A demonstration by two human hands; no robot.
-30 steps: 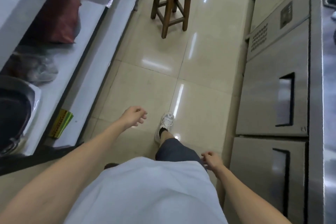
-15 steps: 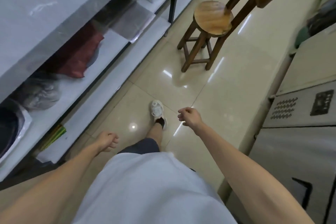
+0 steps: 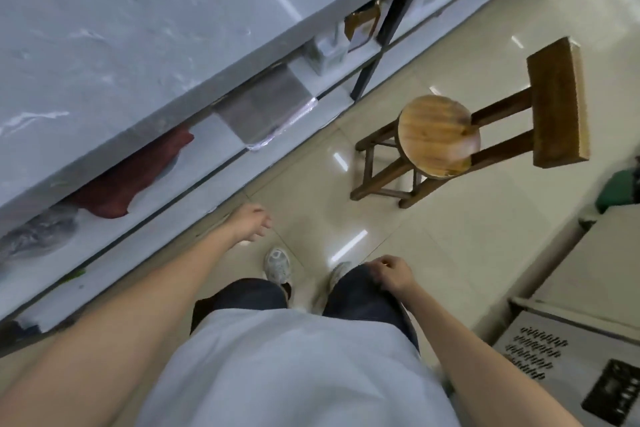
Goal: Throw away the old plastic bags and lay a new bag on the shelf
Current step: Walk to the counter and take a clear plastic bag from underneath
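Now we are standing in a narrow aisle, looking down past our pale shirt and dark shorts at the glossy tiled floor. Our left hand is hanging out over the floor just beside the lower edge of the shelf, with nothing in it; the fingers are loosely curled and blurred, so we cannot tell how far apart they are sitting. Our right hand is resting against the right thigh, its fingers bent inward into a loose fist, and we are seeing nothing gripped in it.

On the shelf to our left, under the grey marbled countertop, a crumpled clear plastic bag is lying near the front, a dark red bag is slumping just beyond it, and a flat grey packet in clear wrap is sitting further along with its corner overhanging the shelf edge. Boxes and packages are standing deeper along the shelf, too blurred to read.

Ahead of us a round wooden stool is standing on the tiles, with a rectangular wooden bench just behind it. Our two pale sneakers are planted side by side below our hands. A steel cabinet with vent slots is filling the lower right corner.
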